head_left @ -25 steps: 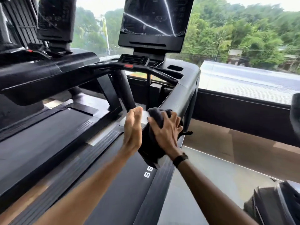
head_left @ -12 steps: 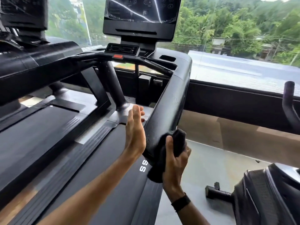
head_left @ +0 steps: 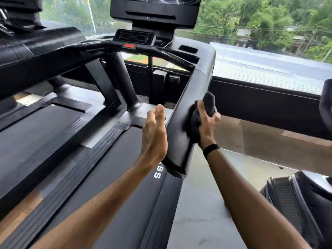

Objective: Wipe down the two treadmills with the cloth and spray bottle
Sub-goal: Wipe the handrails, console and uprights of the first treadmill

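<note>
From the head camera I see my right hand (head_left: 206,121) with its fingers curled round a dark cloth (head_left: 197,115), bunched and pressed against the outer face of the right handrail (head_left: 181,123) of the nearer treadmill (head_left: 111,186). A black band (head_left: 210,149) sits on that wrist. My left hand (head_left: 154,135) lies flat against the inner side of the same rail, fingers straight and close together, holding nothing. The cloth sits about midway along the rail's sloping length. The console screen (head_left: 155,13) stands above, with a red button (head_left: 129,45) on the crossbar below it. The second treadmill (head_left: 36,123) lies just beside, on my left. I cannot see a spray bottle from here.
</note>
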